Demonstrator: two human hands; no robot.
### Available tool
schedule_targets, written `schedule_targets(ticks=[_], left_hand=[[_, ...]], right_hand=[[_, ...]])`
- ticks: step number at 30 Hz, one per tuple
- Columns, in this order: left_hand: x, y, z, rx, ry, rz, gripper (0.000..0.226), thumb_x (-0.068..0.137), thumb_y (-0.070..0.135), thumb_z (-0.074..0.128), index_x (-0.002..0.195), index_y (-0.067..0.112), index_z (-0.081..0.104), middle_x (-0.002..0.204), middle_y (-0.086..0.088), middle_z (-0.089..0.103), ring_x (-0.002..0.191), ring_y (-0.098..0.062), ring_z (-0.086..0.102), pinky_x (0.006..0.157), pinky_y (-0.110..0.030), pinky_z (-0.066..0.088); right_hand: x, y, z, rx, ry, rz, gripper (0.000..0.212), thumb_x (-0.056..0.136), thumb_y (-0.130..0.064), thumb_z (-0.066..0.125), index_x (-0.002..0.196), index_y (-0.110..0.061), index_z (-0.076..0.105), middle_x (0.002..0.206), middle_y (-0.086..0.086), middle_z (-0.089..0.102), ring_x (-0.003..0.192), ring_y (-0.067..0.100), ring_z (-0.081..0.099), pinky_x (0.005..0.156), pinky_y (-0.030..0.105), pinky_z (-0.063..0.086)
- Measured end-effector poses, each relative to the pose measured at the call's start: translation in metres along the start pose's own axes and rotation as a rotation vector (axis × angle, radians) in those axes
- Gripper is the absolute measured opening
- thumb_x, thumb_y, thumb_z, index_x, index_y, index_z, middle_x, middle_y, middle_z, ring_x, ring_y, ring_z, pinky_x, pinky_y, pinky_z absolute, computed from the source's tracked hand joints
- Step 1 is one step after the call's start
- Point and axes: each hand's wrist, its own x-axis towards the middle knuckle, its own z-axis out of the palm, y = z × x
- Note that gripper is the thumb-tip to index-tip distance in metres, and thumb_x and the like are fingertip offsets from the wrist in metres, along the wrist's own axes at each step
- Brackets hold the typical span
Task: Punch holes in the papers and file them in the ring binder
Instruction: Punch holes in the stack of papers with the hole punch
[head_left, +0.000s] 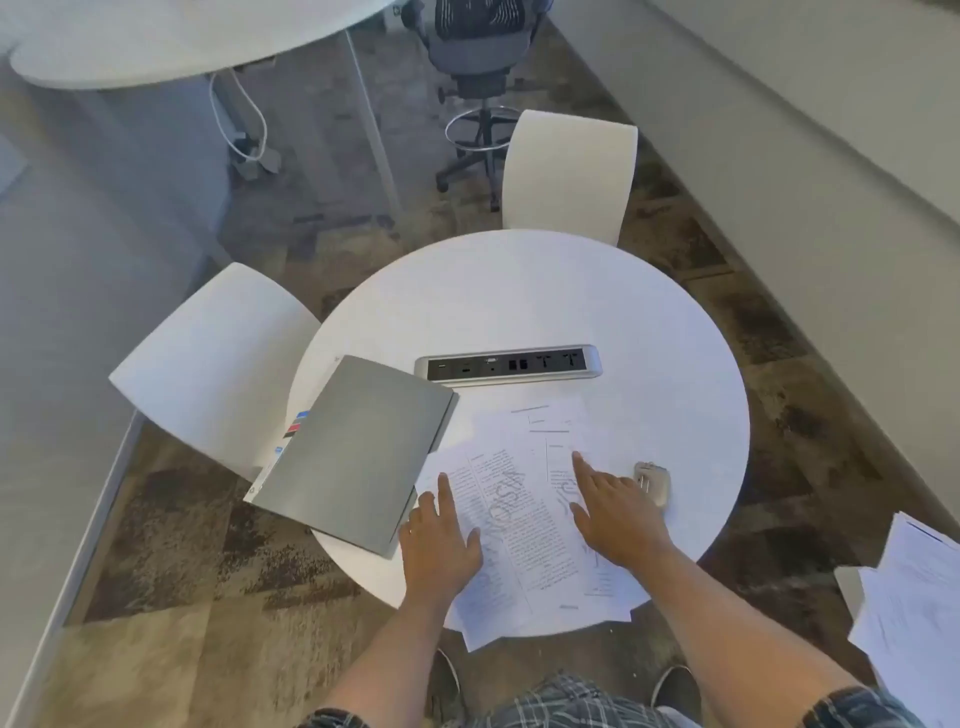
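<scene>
Several printed papers (519, 499) lie fanned out on the near part of a round white table (545, 301), some hanging over its front edge. My left hand (441, 540) rests flat on their left side, fingers apart. My right hand (618, 514) presses flat on the right sheets, index finger stretched forward. A closed grey ring binder (353, 452) with coloured tabs lies at the table's left edge, partly overhanging. A small silver hole punch (653, 483) sits just right of my right hand.
A power socket strip (509, 364) is set in the table's middle. Two white chairs (569, 176) (213, 369) stand at the far and left sides. Another stack of papers (914, 618) lies at the right edge of view. An office stool and a big table are behind.
</scene>
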Motion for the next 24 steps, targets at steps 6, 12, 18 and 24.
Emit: schedule_targets(ticks=[6,12,18,24], left_hand=[[-0.019,0.006,0.022,-0.032,-0.163,-0.231,0.107,0.087,0.072,0.052,0.163,0.014,0.002,0.158,-0.014,0.032,0.141,-0.034,0.041,0.109,-0.050,0.040],[-0.033,0.019,0.036,-0.119,-0.315,-0.294,0.107,0.081,0.072,0.063,0.158,0.011,0.019,0.154,-0.012,0.033,0.142,-0.032,0.038,0.108,-0.048,0.043],[-0.039,0.021,0.043,0.023,-0.315,-0.189,0.102,0.084,0.064,0.066,0.158,0.012,0.019,0.153,-0.011,0.027,0.139,-0.029,0.036,0.103,-0.040,0.048],[-0.042,0.020,0.051,0.033,-0.320,-0.139,0.102,0.083,0.057,0.071,0.160,0.015,0.020,0.153,-0.008,0.029,0.138,-0.027,0.036,0.101,-0.034,0.050]], right_hand=[[0.006,-0.012,0.010,0.180,-0.224,0.413,0.054,0.099,-0.041,0.044,0.143,-0.011,0.041,0.124,0.006,0.066,0.108,0.027,0.066,0.062,0.030,0.041],[-0.009,-0.015,0.019,0.317,-0.265,0.551,0.026,0.090,-0.030,0.058,0.105,-0.013,0.047,0.107,0.005,0.065,0.092,0.026,0.066,0.057,0.029,0.040],[-0.008,-0.022,0.025,0.399,-0.279,0.618,0.075,0.093,-0.026,0.061,0.151,0.001,0.022,0.143,0.022,0.046,0.122,0.035,0.058,0.079,0.036,0.052],[-0.006,-0.010,0.029,0.631,-0.202,0.750,0.048,0.084,-0.023,0.072,0.118,-0.005,0.044,0.116,0.016,0.060,0.097,0.031,0.063,0.066,0.036,0.050]])
